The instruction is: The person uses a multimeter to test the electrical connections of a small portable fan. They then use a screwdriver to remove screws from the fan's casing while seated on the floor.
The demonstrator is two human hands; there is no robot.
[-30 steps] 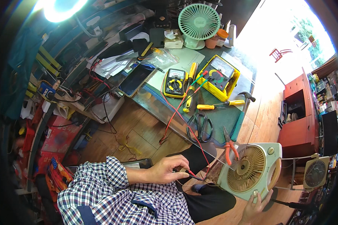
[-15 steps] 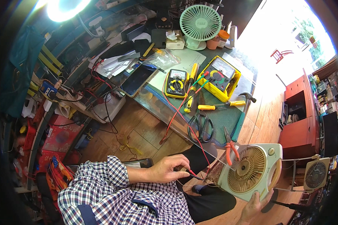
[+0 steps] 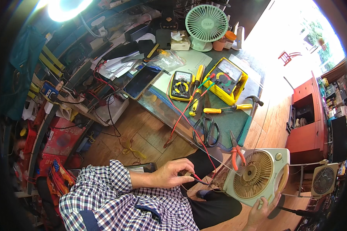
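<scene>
Pinching two probes [image 3: 200, 181], one red, one black, in the left hand [image 3: 175, 173], with fingers nearly closed! Gripping the lower edge of one box fan [image 3: 251, 174] with the right hand [image 3: 259, 211], beside the table [image 3: 158, 106]. Counting two meters [image 3: 181, 86], one pair of scissors [image 3: 208, 130], one pair of pliers [image 3: 234, 152].

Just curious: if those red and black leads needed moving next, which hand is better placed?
Probably the left hand: it holds the red and black leads. The right hand is farther from them, on the lower edge of the pale box fan.
</scene>
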